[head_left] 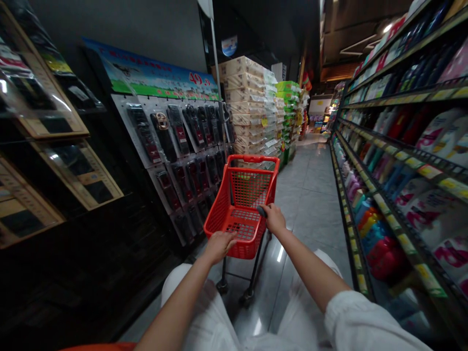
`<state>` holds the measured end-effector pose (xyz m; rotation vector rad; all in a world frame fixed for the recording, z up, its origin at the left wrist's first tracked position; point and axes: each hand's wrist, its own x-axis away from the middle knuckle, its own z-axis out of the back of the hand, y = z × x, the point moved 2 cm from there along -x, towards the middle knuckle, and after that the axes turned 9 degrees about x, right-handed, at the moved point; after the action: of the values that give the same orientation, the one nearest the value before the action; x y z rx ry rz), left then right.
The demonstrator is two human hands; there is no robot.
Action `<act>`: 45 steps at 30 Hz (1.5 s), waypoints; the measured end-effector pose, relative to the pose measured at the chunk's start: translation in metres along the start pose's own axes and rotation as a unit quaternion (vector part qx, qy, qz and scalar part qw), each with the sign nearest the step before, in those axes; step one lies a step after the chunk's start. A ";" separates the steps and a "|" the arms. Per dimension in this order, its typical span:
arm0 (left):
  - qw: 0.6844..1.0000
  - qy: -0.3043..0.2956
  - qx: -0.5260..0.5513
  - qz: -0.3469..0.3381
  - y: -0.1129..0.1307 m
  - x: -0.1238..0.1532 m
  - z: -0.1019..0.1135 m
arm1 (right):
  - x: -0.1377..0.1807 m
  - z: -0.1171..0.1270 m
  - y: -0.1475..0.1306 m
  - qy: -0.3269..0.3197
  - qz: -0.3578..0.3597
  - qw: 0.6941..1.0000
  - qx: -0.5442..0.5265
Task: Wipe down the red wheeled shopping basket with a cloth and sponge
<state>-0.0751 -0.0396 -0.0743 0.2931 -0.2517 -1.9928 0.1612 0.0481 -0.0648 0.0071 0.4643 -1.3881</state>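
Observation:
A red plastic shopping cart (241,204) on wheels stands in a shop aisle in front of me. Its basket looks empty. My left hand (219,245) is closed on the left end of the cart's handle bar. My right hand (273,218) is closed on the dark grip at the right end of the bar. Both forearms reach forward over my white trousers.
On the left hangs a rack of packaged belts (183,141), beyond it stacked paper goods (248,102). Long shelves of detergent bottles and bags (402,161) line the right side. The grey tiled floor (310,195) runs ahead between them.

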 end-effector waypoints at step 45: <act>0.984 -0.102 -0.147 0.022 0.050 -0.047 -0.002 | 0.040 -0.004 0.089 0.072 0.012 0.976 -0.206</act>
<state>-0.0125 -0.0178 -0.0571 -0.1048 -0.0901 -1.9843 0.2485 0.0290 -0.1043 -0.2250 0.8642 -1.2507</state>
